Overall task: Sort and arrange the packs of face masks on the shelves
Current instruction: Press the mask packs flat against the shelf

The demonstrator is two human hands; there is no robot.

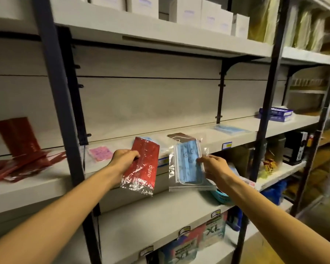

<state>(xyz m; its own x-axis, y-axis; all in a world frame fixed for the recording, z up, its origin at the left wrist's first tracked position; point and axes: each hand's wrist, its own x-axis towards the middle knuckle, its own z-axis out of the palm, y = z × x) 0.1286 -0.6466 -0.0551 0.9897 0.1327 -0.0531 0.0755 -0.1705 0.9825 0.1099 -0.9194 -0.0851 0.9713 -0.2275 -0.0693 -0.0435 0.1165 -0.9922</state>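
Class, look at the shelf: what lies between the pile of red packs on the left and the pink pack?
In the head view, a dark upright shelf post stands between the pile of red packs and the pink pack; otherwise only bare shelf shows there.

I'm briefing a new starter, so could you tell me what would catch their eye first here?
The two packs held up in front of the middle shelf: a red mask pack in the left hand, a blue mask pack in the right hand. Next, the red pile on the shelf at far left.
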